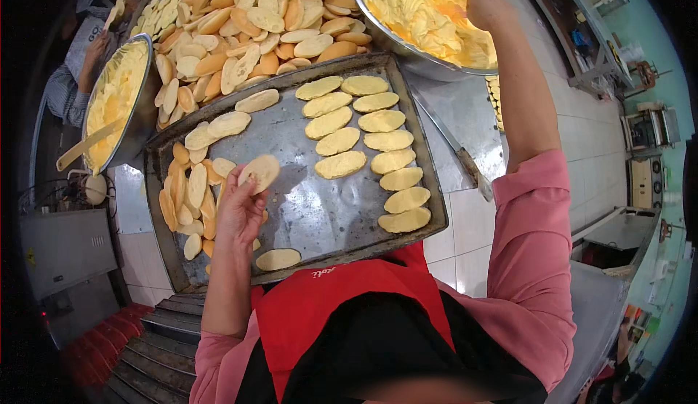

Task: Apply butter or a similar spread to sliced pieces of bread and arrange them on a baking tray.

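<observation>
Head view | left hand (238, 211) grip holds bread slice (259, 172) over tray (305, 208) | right hand (486, 8) in butter bowl (378, 29), grip unclear

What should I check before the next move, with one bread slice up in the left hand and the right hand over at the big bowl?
1. Left hand grips a bread slice: ok, held at its fingertips above the tray.
2. Free room on the baking tray: ok, bare metal shows between the spread rows and the plain pile.
3. Spread slices in order: ok, two tidy rows, not overlapping.
4. Plain slices within reach: ok, piled at the tray's left side by the left hand.
5. Right hand at the bowl of yellow spread: ok, bowl well filled.
6. Tool in the right hand: cannot tell, the hand's grip is hidden.
</observation>
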The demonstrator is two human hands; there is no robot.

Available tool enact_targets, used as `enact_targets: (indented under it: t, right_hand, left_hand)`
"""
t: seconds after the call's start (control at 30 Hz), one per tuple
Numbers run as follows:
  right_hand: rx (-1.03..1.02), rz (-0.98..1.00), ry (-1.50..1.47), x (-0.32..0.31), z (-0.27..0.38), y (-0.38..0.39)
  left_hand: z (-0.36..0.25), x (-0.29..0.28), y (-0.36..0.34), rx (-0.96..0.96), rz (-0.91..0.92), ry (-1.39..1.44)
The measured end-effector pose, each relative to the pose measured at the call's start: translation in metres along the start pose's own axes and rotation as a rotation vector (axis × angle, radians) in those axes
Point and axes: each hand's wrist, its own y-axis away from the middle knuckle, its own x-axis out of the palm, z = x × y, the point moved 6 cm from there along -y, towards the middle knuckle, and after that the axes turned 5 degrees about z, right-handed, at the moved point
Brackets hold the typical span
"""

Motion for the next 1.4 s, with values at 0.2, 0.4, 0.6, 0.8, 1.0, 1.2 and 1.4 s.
enact_targets:
  t: [0.2, 0.4, 0.6, 0.8, 1.0, 1.2, 1.4]
  right_hand:
    - [-0.681, 0.036, -0.188, 0.016, -0.019, -0.031]
    - [-0.027, 0.19, -1.391, 0.016, -0.064, 0.057]
    - [-0.09, 0.284, -1.986, 0.035, 0.017, 0.162]
    - [0.015, 0.69, -2.289, 0.07, 0.139, 0.267]
    - [0.008, 0.506, -2.052, 0.071, 0.152, 0.29]
    - [-0.345, -0.091, -1.632, 0.031, 0.15, 0.313]
    - [-0.555, -0.357, -1.041, -0.002, 0.134, 0.335]
  left_hand:
    - [0.003, 0.049, 0.006, -0.088, 0.408, 0.258]
    - [0.011, 0.092, -0.013, -0.31, 0.625, 0.379]
    - [0.01, 0.12, -0.022, -0.231, 0.636, 0.396]
    - [0.021, 0.123, -0.025, -0.168, 0.636, 0.434]
    - [0.003, 0.119, -0.003, -0.089, 0.65, 0.335]
    - [-0.001, 0.096, -0.006, -0.068, 0.595, 0.351]
    - [-0.005, 0.075, -0.008, -0.048, 0.579, 0.44]
